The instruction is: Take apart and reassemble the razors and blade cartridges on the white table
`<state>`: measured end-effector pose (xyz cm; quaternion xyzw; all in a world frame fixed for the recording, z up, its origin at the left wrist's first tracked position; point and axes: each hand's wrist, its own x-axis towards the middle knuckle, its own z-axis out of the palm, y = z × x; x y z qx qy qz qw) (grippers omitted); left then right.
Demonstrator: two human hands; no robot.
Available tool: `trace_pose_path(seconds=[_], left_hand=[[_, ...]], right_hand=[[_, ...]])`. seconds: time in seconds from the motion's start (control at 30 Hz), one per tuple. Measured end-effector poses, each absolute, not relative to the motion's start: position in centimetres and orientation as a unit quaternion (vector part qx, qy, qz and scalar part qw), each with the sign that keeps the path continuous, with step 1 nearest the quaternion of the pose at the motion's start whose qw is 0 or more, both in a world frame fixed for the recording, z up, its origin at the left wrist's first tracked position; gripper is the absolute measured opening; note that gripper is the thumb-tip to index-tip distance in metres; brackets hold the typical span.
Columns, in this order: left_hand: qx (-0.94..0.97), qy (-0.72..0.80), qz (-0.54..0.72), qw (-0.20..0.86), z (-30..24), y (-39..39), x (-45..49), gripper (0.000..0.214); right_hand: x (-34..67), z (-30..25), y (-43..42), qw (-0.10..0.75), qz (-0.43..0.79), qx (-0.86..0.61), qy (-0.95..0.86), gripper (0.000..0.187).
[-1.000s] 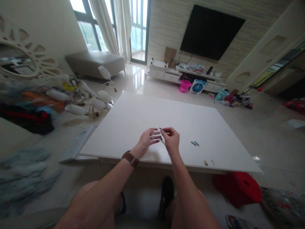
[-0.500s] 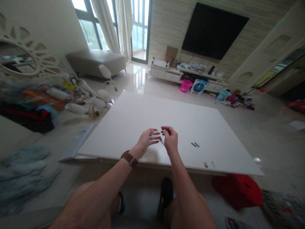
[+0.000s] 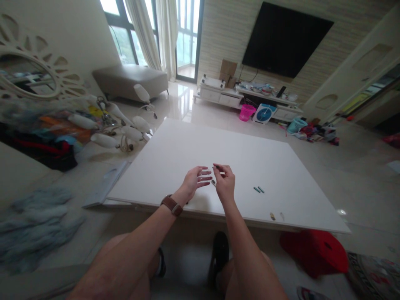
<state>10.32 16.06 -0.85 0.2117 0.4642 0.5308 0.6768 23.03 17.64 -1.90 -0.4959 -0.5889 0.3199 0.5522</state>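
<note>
My left hand [image 3: 196, 180] hovers over the white tabletop [image 3: 237, 150], fingers stretched and apart, palm towards the other hand. Close beside it, my right hand [image 3: 225, 182] pinches a small dark piece [image 3: 218, 166] between thumb and fingertips; its kind is too small to make out. Between the hands shows a small pale object with a dark end [image 3: 213, 182], partly hidden by the right hand; I cannot tell whether it is held or lying on the table. Two dark green cylinders like batteries [image 3: 258, 189] lie to the right.
Near the table's front edge lie a small brownish piece [image 3: 272, 216] and a clear piece [image 3: 282, 216]. A red stool-like object [image 3: 315, 252] stands below the right corner. A lamp with several white shades [image 3: 133, 133] is beyond the left edge. A grey panel [image 3: 104, 187] leans by the left corner.
The view has shifted slightly. My right hand's fingers have turned a little upward, and the dark piece at their tips now shows more plainly. My left hand stays open beside it.
</note>
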Motion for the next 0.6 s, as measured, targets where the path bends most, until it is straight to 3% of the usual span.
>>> trace_pose_path(seconds=[0.3,0.6], left_hand=[[0.210,0.455,0.536,0.679,-0.80,16.04,10.16,0.021],[0.198,0.440,0.544,0.686,-0.95,16.05,10.08,0.011]], right_hand=[[22.47,-2.51,17.95,0.564,0.346,-0.495,-0.563,0.027],[22.53,-2.14,17.31,0.518,0.252,-0.487,-0.656,0.011]])
